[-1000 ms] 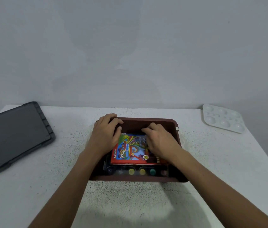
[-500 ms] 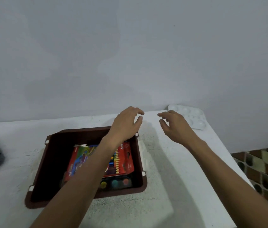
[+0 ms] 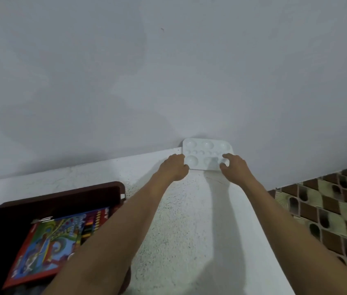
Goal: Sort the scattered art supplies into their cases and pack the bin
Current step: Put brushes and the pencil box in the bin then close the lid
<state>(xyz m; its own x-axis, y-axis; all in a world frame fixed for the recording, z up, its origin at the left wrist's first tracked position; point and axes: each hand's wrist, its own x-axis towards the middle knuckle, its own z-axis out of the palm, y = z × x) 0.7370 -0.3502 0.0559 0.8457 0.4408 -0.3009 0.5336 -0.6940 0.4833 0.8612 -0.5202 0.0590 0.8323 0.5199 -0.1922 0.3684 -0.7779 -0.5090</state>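
White palette [image 3: 207, 154] lies crosswise at the desk's [image 3: 189, 220] far right corner; left hand [image 3: 173, 167] and right hand [image 3: 235, 167] pinch its two near corners, equally close.

**No Lettering We Can Read**

We find print only on the colourful pencil box [image 3: 47, 248] in the brown bin [image 3: 61, 194], low and left of the left hand [image 3: 173, 168]. Script words cross its lid and block letters sit at its far corner, all too blurred for us to read. The white palette [image 3: 207, 150], gripped by the left hand and the right hand [image 3: 235, 167], shows us none.
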